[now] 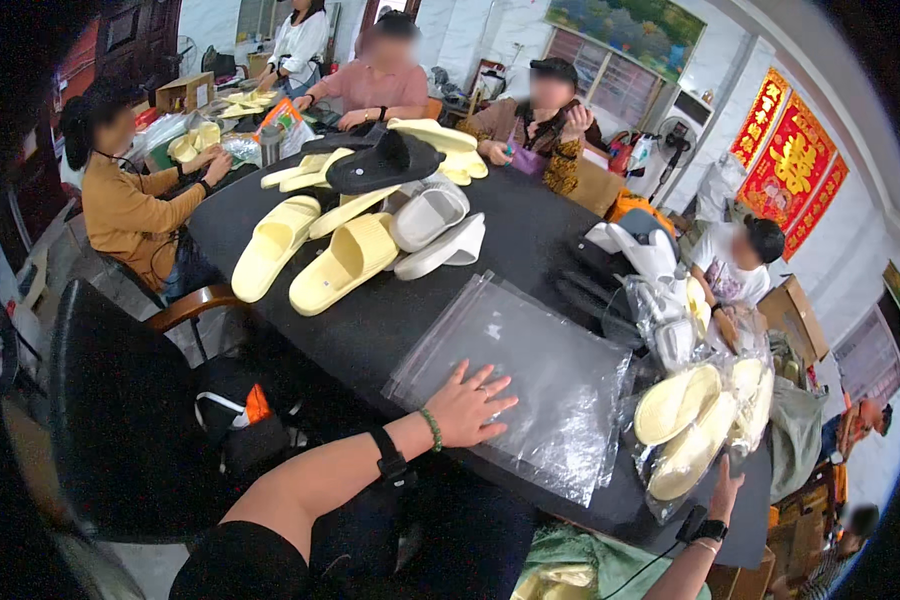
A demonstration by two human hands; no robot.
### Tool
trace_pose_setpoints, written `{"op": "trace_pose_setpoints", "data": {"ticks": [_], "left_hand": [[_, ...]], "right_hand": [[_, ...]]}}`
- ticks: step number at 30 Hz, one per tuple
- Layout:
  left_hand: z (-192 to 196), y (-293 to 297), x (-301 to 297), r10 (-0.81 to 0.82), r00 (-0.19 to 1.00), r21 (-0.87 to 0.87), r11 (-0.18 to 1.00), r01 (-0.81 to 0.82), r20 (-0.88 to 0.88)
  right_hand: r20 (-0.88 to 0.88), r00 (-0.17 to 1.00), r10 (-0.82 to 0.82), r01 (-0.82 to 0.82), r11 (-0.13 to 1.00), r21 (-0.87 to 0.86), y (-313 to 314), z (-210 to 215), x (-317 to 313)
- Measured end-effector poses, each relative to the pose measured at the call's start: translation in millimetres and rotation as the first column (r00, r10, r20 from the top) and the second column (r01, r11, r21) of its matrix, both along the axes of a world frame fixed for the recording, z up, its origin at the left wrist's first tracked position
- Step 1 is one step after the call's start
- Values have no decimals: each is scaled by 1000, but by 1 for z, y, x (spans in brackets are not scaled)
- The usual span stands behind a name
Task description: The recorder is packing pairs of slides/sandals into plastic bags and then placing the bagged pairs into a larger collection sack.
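My left hand (470, 405) lies flat with its fingers spread on a stack of clear plastic bags (560, 400) on the dark table. My right hand (727, 495) is at the table's right side, its visible fingers stretched out beside a bagged pair of pale yellow slippers (682, 430). Its fingertips reach the near end of that bag; whether they touch it I cannot tell. More bagged yellow slippers (750, 400) lie just beyond. Loose yellow slippers (345, 265), grey slippers (430, 215) and a black slipper (385, 165) are piled at the far left of the bags.
Bagged white slippers (675, 340) lie at the table's right edge. A black chair (135, 420) stands at my left. Below the table's near edge is a green sack (610, 560) with yellow slippers. Several people sit around the tables, one in a mustard top (135, 215) at the left.
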State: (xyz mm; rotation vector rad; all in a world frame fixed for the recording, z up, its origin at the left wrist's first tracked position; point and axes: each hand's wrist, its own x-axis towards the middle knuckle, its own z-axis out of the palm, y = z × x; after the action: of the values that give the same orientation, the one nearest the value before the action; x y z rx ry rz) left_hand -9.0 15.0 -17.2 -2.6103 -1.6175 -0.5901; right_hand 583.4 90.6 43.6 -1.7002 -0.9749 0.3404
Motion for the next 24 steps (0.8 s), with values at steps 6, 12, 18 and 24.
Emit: {"op": "trace_pose_setpoints", "data": {"ticks": [6, 12, 18, 24], "left_hand": [[10, 2, 3, -6, 1000, 18, 1000, 6, -14], [4, 2, 1, -11, 1000, 14, 1000, 11, -23], [9, -4, 2, -2, 1000, 40, 999, 2, -11], [5, 5, 0, 10, 999, -4, 1000, -10, -34]], "right_hand": [[-368, 920, 133, -194, 972, -133, -22, -4, -22], [-402, 909, 110, -187, 970, -156, -7, -22, -27], [-494, 786, 371, -526, 822, -220, -13, -26, -14], [-683, 537, 495, -578, 806, 130, -14, -14, -44]]}}
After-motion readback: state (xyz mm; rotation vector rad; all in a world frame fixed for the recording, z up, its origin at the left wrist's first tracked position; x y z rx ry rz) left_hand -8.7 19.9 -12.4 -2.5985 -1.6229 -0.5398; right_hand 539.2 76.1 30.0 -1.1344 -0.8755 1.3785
